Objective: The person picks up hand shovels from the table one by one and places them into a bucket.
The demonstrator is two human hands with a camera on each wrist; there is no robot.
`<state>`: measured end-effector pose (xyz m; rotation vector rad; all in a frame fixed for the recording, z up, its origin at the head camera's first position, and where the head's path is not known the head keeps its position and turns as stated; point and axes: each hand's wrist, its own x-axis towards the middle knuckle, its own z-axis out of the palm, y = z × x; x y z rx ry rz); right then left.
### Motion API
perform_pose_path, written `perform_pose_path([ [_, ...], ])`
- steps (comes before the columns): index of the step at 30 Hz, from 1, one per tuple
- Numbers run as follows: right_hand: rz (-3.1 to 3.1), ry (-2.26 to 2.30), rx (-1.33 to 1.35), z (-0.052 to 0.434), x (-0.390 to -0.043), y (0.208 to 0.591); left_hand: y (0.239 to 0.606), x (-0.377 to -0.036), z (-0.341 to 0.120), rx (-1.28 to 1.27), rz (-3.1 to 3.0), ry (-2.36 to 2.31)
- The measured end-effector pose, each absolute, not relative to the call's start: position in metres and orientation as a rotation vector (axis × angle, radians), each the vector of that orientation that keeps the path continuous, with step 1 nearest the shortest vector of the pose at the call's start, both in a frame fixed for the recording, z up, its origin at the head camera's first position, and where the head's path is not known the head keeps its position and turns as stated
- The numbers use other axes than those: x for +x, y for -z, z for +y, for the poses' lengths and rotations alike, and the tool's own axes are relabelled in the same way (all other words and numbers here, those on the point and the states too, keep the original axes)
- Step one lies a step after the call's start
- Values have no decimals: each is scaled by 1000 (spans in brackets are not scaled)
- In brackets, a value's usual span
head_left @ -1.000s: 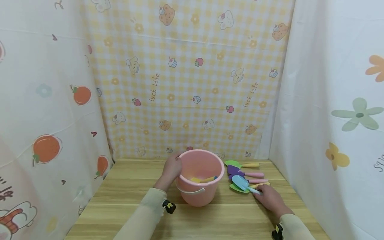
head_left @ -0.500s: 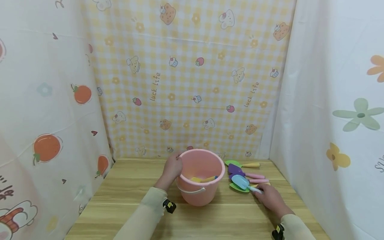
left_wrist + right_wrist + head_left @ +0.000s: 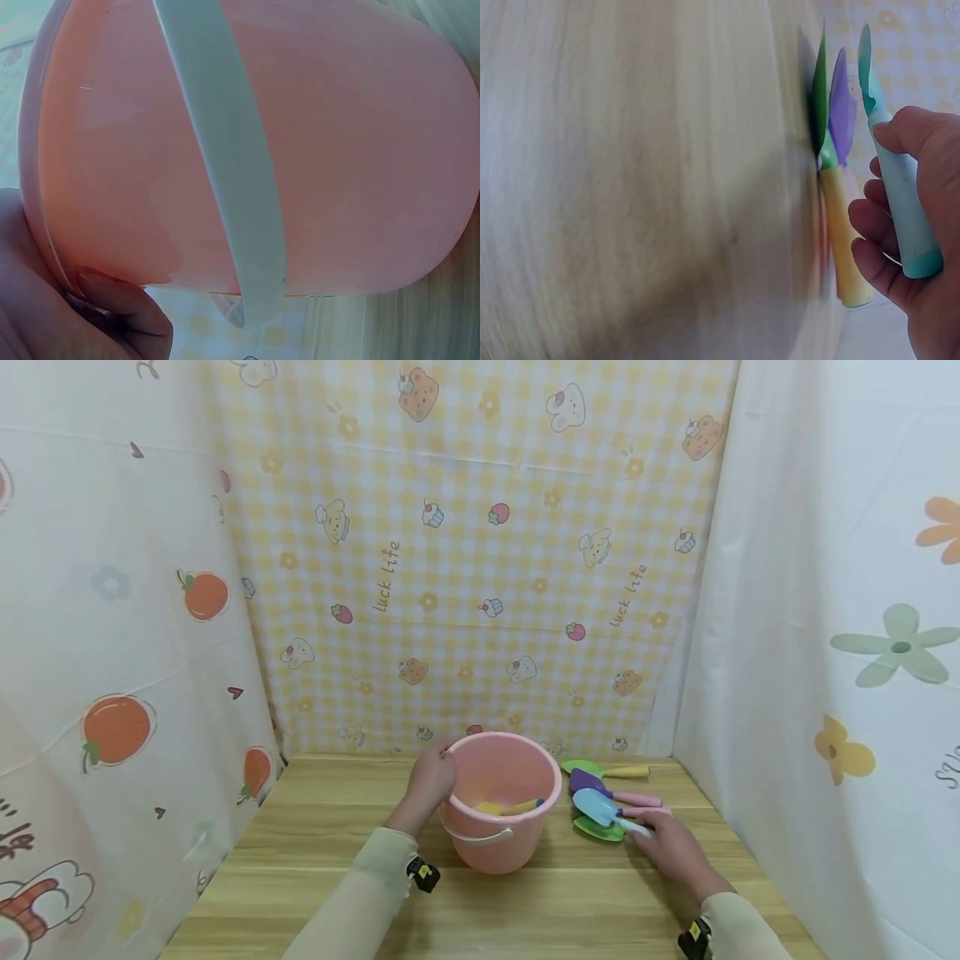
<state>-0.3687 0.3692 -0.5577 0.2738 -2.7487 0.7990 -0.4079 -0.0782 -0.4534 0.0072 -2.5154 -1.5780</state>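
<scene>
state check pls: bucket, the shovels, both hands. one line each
pink bucket: upright on table, handle down, yellow tool inside
blue shovel: lifted, held by its handle
green shovel with yellow handle: lying on table
purple shovel: lying flat
far green shovel: lying flat
left hand: grips bucket rim
right hand: grips blue shovel handle

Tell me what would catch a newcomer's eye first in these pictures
The pink bucket stands mid-table, white handle hanging down its front, with the left hand gripping its left rim and a yellow toy lying inside. Just to its right, the right hand holds a light blue toy shovel by its handle, raised a little over a cluster of green and purple shovels on the wooden table.
</scene>
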Motion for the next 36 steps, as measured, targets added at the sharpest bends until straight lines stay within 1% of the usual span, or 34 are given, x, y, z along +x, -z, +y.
perform_pose_path([
  [4,-2743,-822,224,362,-367,548,452,-408,-79,16,-2533,1573],
  [11,-2703,-921,221,350,-368,525,447,-407,-79,53,-2562,1555],
  [18,-2724,-995,134,342,-369,508,449,-408,-79,51,-2567,1552],
  [26,-2712,-990,121,330,-368,491,452,-409,-79,54,-2563,1558],
  [36,-2735,-996,141,312,-365,461,452,-409,-78,40,-2552,1550],
])
